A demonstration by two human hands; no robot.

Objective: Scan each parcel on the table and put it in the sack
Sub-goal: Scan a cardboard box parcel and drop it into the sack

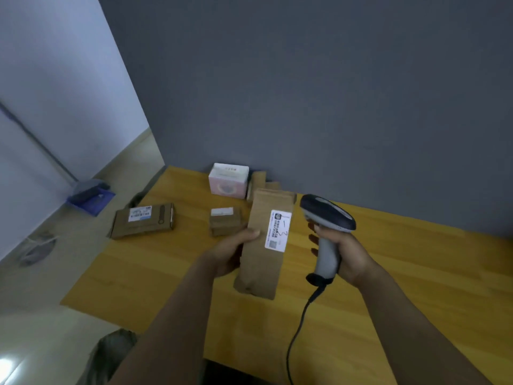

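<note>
**Over the yellow table: parcel raised, scan in hand**

From the head view, the left hand [230, 254] holds a long brown parcel [259, 262] above the table [416, 287]. Its thumb presses on the top face, while the fingers below are hidden. The parcel's white label [278, 230] faces up. Just beside it, the right hand [347, 254] has its fingers wrapped round the grey handle of the scanner [327, 218], whose cable [298, 329] trails toward the near edge.

This looks like the scanning step for this parcel. The scanner's nose seems to point past the label, so the next move probably calls for tilting it, or the parcel, until the code is covered.

A flat brown parcel [143, 220], a small brown parcel [224, 220] and a pink-and-white box [229, 179] wait on the table. A grey-green fabric shape [111, 354] by the near-left corner may be the sack, though I cannot tell.
</note>
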